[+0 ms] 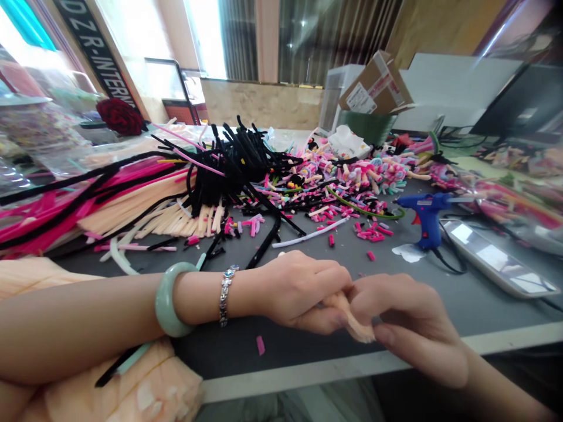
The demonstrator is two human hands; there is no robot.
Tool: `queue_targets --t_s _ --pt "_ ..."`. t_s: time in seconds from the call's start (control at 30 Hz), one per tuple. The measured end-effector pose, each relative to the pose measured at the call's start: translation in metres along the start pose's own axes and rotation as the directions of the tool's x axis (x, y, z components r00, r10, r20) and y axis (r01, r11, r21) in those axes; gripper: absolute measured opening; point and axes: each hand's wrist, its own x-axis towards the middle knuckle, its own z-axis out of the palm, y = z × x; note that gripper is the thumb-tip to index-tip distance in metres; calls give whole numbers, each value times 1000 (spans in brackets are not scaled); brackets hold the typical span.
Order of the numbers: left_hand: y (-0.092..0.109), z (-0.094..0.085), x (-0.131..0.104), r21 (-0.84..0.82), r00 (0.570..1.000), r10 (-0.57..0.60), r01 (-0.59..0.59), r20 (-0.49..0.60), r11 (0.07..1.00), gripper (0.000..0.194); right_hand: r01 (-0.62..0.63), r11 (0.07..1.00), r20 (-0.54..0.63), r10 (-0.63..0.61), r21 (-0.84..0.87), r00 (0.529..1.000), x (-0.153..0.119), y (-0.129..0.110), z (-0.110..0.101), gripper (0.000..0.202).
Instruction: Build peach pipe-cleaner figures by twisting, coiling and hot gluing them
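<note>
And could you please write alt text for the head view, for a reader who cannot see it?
The left hand grips a peach fuzzy piece above a dark table, and the right hand is at the piece's lower end. Beyond them lie black fuzzy stems, peach stems and many small colorful cut pieces, with a blue glue gun on the right.

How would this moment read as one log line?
left hand: pinching peach strip | right hand: at its end | blue glue gun: on table
</note>
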Motion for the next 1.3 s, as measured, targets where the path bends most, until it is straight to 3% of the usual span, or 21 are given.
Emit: queue_targets --t_s 0.27,0.97,1.1,1.3 --pt "1 0 -1 10 999 -15 14 43 1000 35 -11 1000 20 11 -27 1000 -1 3 2 12" --pt "-1 0 -2 -25 999 14 -13 36 1000 30 -104 989 53 98 109 994 -7 11 2 8" --pt "-1 -2 -2 -57 999 10 -8 36 998 30 -80 992 14 79 100 997 -4 8 1 5" --pt "-2 -2 0 -82 999 22 -26 -42 996 35 31 998 -158 -39 -51 987 -4 5 0 9"
